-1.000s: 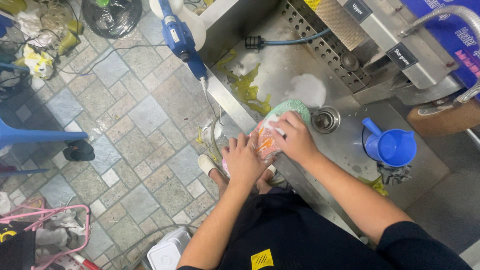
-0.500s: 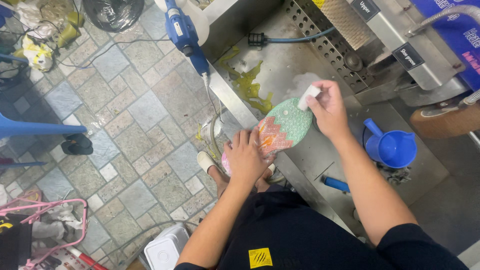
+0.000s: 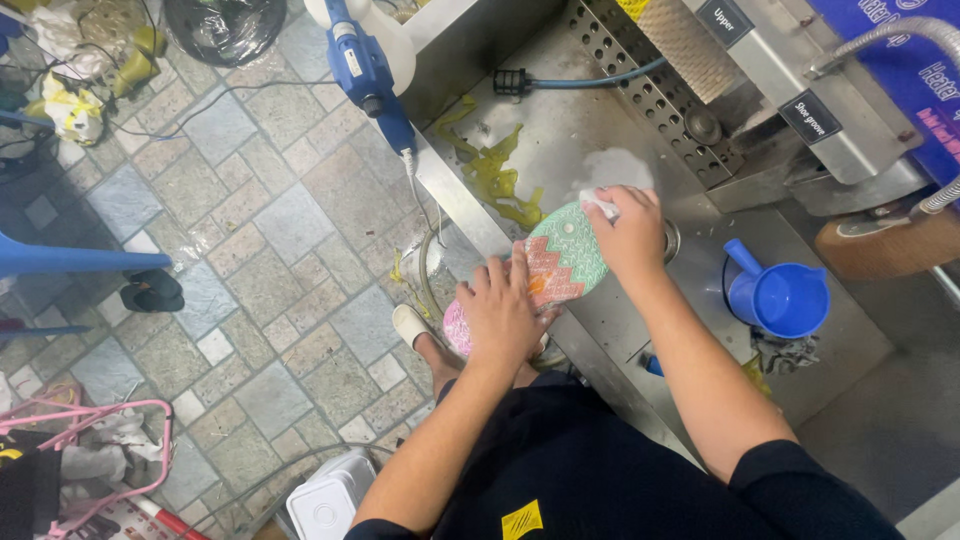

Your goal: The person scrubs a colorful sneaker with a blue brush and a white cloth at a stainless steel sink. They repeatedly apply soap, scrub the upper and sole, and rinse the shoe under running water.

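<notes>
The shoe sole [image 3: 560, 262] runs in zigzag bands, green at the toe, then orange-red, then pink at the heel. The scoop [image 3: 780, 294] and the spray gun [image 3: 367, 72] are bright blue, the sponge [image 3: 598, 205] white. The basin [image 3: 560, 120] is grey steel smeared with yellow-green scraps [image 3: 495, 180].

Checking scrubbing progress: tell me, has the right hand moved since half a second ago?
Yes. The right hand dropped from above the patterned shoe sole onto its green end, nearer the sink drain.
</notes>
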